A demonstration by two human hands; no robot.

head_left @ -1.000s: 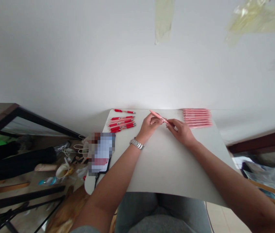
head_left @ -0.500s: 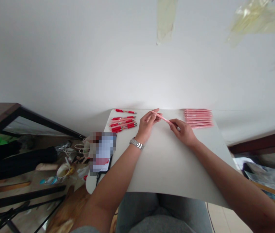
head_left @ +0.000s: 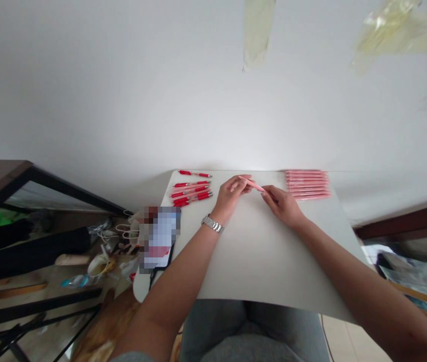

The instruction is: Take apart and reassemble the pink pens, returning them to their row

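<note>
A slim pink pen point(head_left: 254, 184) is held slantwise between my two hands above the white table point(head_left: 258, 261). My left hand point(head_left: 232, 195), with a metal watch on the wrist, is closed on the pen's upper left end. My right hand point(head_left: 281, 203) pinches its lower right end between thumb and fingers. Right of my hands lies a neat row of several pink pens point(head_left: 307, 184), side by side. To the left lie several red pens point(head_left: 194, 197) with clear barrels and dark tips, with pink ones among them; a single red pen point(head_left: 194, 174) lies apart above them.
A phone point(head_left: 160, 239) with a blurred screen lies at the table's left edge, with a cable. The white wall point(head_left: 205, 100) rises directly behind the table. On the left are a dark-framed desk point(head_left: 2, 176) and clutter on the floor, including a cup point(head_left: 98, 265).
My left hand has shifted slightly right and down along the pink pen, toward my right hand. The pen's visible length between the hands looks shorter. The pens on the table have not moved.
</note>
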